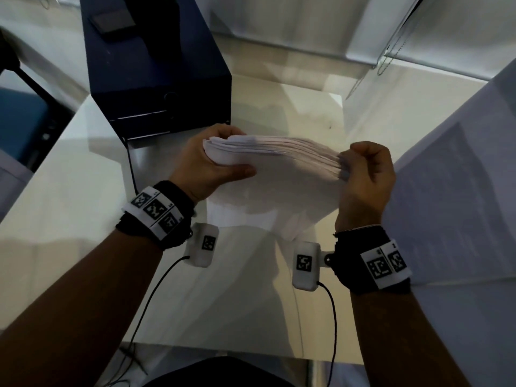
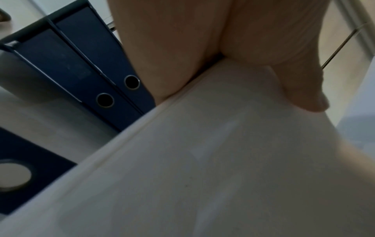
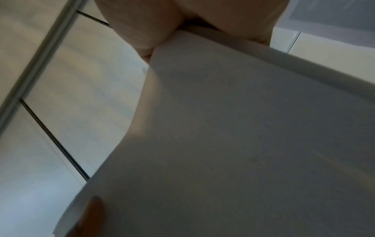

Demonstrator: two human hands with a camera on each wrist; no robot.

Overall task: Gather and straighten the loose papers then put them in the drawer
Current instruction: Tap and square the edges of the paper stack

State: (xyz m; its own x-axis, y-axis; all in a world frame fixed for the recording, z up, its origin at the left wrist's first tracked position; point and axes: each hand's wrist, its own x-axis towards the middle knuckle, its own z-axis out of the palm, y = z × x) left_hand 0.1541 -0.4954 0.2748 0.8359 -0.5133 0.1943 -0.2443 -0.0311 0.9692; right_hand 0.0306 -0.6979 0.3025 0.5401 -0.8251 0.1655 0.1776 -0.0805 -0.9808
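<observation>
A stack of white papers (image 1: 279,180) stands on its lower edge on the pale table (image 1: 69,191), upright between both hands. My left hand (image 1: 212,160) grips the stack's upper left corner, thumb on the near face, fingers behind. My right hand (image 1: 363,169) pinches the upper right corner, where the sheets fan apart. Up close, the left wrist view has the paper (image 2: 223,160) under my thumb (image 2: 300,86), and the right wrist view has the stack (image 3: 243,144) filling the picture. No drawer is in view.
Dark blue binders (image 1: 156,74) stand in a holder at the table's back left, just behind my left hand; their spines (image 2: 85,69) show in the left wrist view. Another sheet (image 1: 446,177) lies at the right. Window blinds with a cord (image 1: 391,37) hang behind.
</observation>
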